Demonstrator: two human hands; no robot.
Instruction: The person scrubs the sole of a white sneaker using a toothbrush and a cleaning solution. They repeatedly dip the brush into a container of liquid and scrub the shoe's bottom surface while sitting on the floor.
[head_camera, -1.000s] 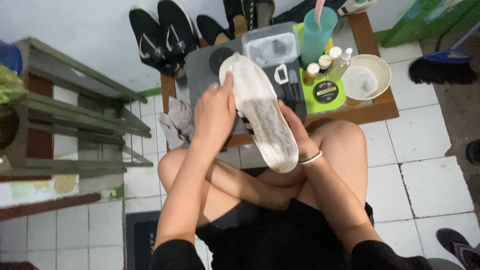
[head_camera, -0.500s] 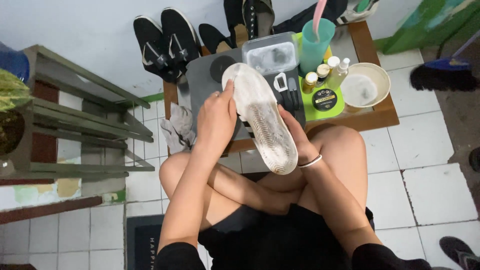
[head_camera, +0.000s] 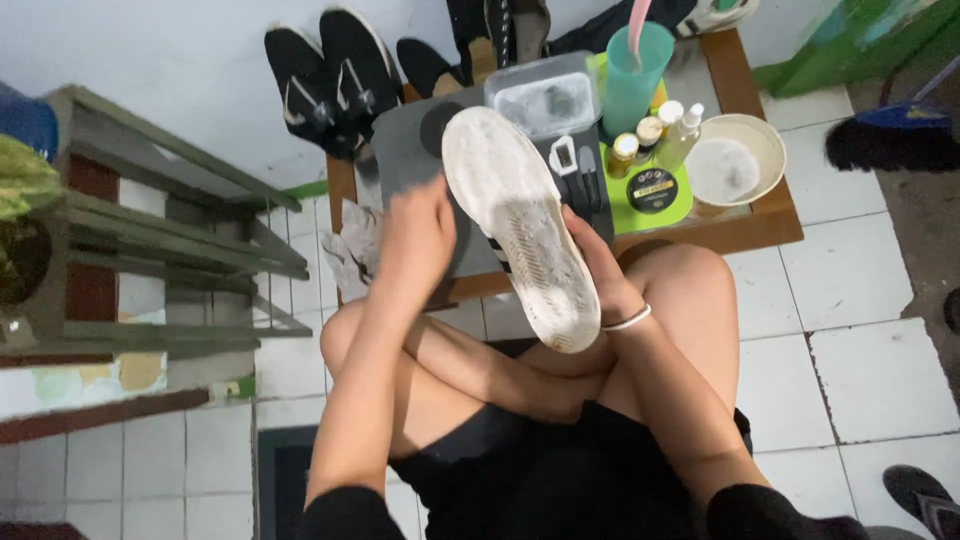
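The white shoe is held sole-up over the person's crossed legs, its toe reaching out over the grey mat on the low wooden worktop. The right hand supports it from the far side, grip closed around the edge near the heel half. The left hand lies against the near side; whether its grip closes on the shoe or on something else cannot be told.

Risks noted:
- The sole is soiled; loosened dirt could fall onto the legs or the mat.
- The toe sits close to the clear plastic box, the teal cup and the small bottles; a swing of the shoe could topple them.
- The white bowl stands near the worktop's edge; a knock to the worktop from the raised knee could spill it.
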